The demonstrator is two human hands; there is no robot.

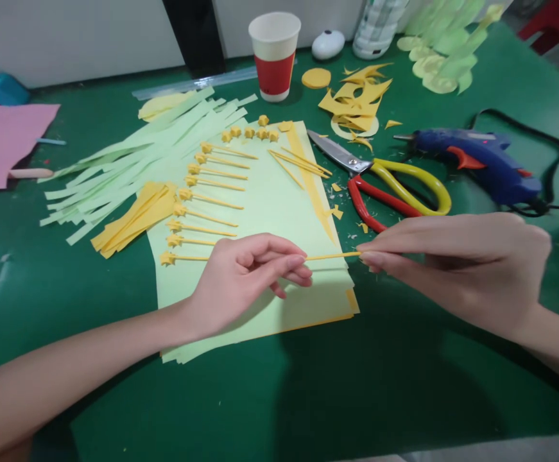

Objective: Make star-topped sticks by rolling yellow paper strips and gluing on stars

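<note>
A thin yellow rolled paper stick [333,256] is stretched level between my two hands. My left hand [250,273] pinches its left end between thumb and forefinger, the other fingers loosely curled. At the right end, the thumb and fingertips of my right hand [462,266] are closed on it. Below my hands lies a stack of pale green paper [260,314]. On it rests a column of yellow paper sticks with star-shaped tips [212,197]. Several small yellow paper stars [249,132] sit near its top edge, beside a few plain yellow sticks [303,163].
Scissors with red and yellow handles [356,165] and a blue glue gun [481,160] lie right. Green paper strips [163,141] and yellow strips [137,218] are left. Behind stand a paper cup [273,74] and a bottle [378,29], near yellow scraps [361,96].
</note>
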